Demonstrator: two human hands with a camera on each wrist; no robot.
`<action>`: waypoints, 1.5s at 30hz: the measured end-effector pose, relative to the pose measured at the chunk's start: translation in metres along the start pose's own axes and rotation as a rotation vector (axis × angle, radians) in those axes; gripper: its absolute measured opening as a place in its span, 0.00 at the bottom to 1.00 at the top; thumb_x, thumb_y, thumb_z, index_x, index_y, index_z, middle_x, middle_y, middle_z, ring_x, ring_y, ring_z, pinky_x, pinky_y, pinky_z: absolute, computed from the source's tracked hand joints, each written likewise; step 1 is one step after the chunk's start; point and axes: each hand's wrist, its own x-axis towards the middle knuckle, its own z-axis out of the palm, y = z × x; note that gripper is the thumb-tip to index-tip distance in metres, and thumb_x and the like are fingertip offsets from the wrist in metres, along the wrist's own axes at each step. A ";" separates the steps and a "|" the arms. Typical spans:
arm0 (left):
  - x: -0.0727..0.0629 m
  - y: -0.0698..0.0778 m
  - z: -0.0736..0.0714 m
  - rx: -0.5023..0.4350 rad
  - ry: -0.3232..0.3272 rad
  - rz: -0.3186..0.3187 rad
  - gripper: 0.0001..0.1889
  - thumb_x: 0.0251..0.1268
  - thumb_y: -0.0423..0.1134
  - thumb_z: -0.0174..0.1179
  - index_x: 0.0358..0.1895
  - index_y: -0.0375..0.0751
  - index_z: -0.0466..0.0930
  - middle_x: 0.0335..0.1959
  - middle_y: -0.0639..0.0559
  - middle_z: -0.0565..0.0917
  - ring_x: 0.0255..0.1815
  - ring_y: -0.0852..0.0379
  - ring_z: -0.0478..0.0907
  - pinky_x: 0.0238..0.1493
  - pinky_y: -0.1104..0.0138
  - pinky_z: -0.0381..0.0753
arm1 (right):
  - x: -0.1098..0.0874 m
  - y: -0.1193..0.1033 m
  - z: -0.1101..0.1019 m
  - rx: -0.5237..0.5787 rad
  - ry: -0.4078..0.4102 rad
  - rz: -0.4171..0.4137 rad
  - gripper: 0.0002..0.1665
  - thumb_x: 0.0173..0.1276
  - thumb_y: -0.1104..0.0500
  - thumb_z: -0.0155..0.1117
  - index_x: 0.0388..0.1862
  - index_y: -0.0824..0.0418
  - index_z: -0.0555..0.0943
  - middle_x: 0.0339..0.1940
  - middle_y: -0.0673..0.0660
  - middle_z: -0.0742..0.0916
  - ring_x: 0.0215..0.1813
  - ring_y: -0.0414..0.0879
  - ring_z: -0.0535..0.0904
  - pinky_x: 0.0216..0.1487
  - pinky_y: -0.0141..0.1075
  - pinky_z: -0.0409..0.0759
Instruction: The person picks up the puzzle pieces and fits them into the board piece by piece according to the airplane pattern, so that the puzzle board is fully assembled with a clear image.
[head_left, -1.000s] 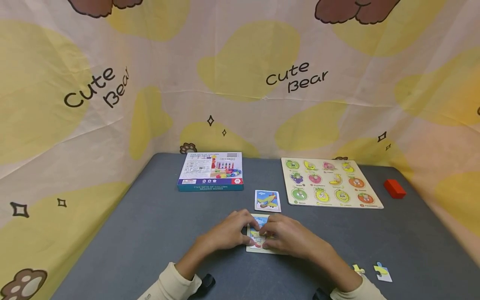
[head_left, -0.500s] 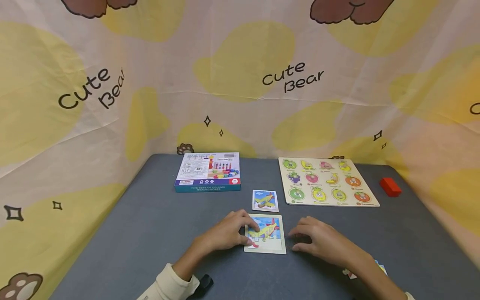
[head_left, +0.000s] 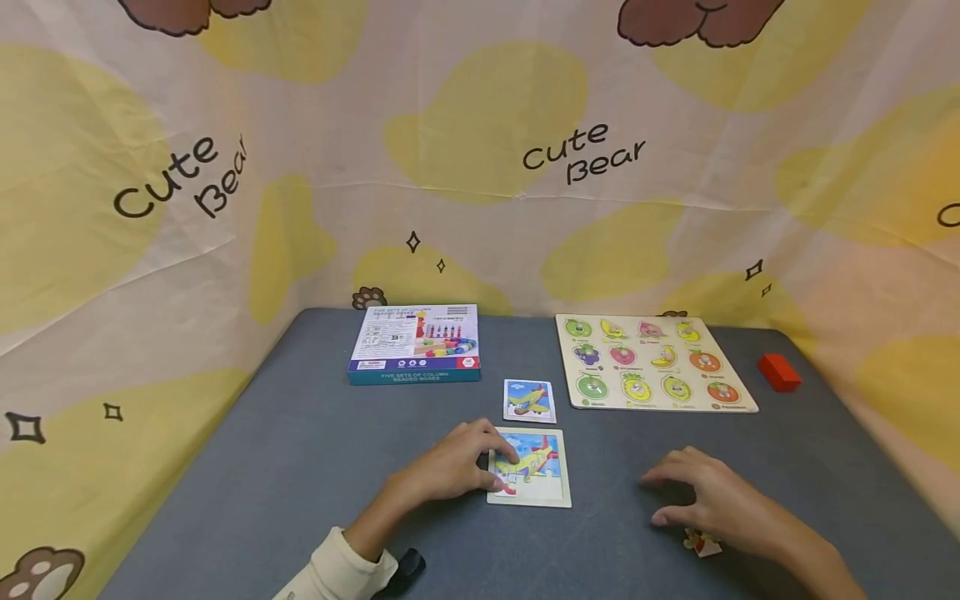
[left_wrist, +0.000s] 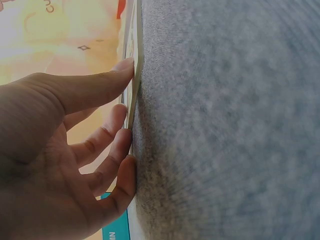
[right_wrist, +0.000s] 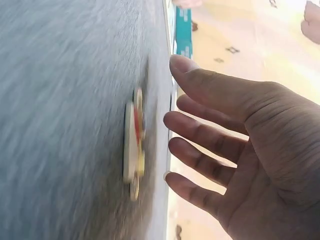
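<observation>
In the head view a small jigsaw puzzle board (head_left: 543,492) lies flat, with a yellow airplane picture at its top and left and a pale bare area at lower right. My left hand (head_left: 453,465) rests on its left side, index finger and thumb touching the top. The left wrist view shows the board (left_wrist: 136,75) edge-on beside the thumb and fingertips. Well right of the board, my right hand (head_left: 723,500) hovers with parted fingers and holds nothing. A jigsaw piece (head_left: 702,543) lies below its thumb; in the right wrist view this piece (right_wrist: 132,142) is apart from the fingers.
Behind the board lies an airplane picture card (head_left: 529,402). Further back are a flat toy box (head_left: 415,343) at left and a fruit picture board (head_left: 655,363) at right. A red block (head_left: 779,373) sits near the right table edge. Printed cloth (head_left: 465,133) hangs behind.
My right hand has left the puzzle board and moved right, over toward the loose pieces. One loose piece is now hidden behind it. The left hand has stayed on the board.
</observation>
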 end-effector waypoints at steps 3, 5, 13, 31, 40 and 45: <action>0.000 0.000 0.000 -0.006 -0.001 -0.005 0.15 0.65 0.40 0.76 0.55 0.56 0.91 0.53 0.56 0.78 0.53 0.56 0.69 0.53 0.60 0.70 | -0.010 0.009 -0.001 -0.002 0.022 -0.004 0.23 0.61 0.39 0.80 0.52 0.46 0.90 0.48 0.38 0.87 0.49 0.32 0.75 0.48 0.36 0.79; 0.000 0.000 0.000 -0.012 -0.001 -0.006 0.15 0.65 0.40 0.76 0.55 0.55 0.91 0.54 0.56 0.78 0.54 0.55 0.69 0.53 0.59 0.71 | -0.017 0.015 0.000 -0.009 0.056 -0.033 0.23 0.59 0.42 0.82 0.50 0.48 0.90 0.46 0.39 0.87 0.47 0.32 0.76 0.46 0.35 0.78; 0.000 0.000 0.000 -0.014 -0.005 -0.009 0.15 0.65 0.40 0.76 0.54 0.55 0.91 0.53 0.56 0.78 0.54 0.55 0.69 0.53 0.59 0.70 | -0.040 0.036 0.007 -0.043 0.189 -0.153 0.18 0.51 0.50 0.87 0.41 0.47 0.91 0.40 0.36 0.87 0.43 0.31 0.76 0.41 0.28 0.73; -0.003 0.004 -0.001 -0.030 -0.005 -0.005 0.15 0.64 0.39 0.76 0.54 0.54 0.92 0.54 0.54 0.78 0.55 0.53 0.69 0.55 0.55 0.70 | -0.053 0.046 -0.001 -0.050 0.016 -0.066 0.13 0.56 0.51 0.85 0.39 0.46 0.92 0.39 0.33 0.82 0.41 0.29 0.71 0.36 0.33 0.72; -0.002 0.003 -0.001 -0.030 -0.015 -0.001 0.16 0.64 0.39 0.77 0.54 0.53 0.91 0.53 0.53 0.78 0.55 0.53 0.69 0.55 0.55 0.70 | -0.057 0.048 -0.002 -0.081 0.029 -0.072 0.12 0.55 0.52 0.86 0.37 0.45 0.91 0.38 0.33 0.81 0.41 0.29 0.70 0.36 0.33 0.73; -0.002 0.002 -0.001 -0.027 -0.014 -0.006 0.16 0.64 0.39 0.76 0.54 0.54 0.91 0.54 0.53 0.78 0.55 0.53 0.69 0.54 0.56 0.70 | -0.059 0.048 0.001 -0.083 0.088 -0.104 0.13 0.53 0.52 0.87 0.33 0.44 0.89 0.35 0.31 0.80 0.38 0.28 0.69 0.33 0.32 0.70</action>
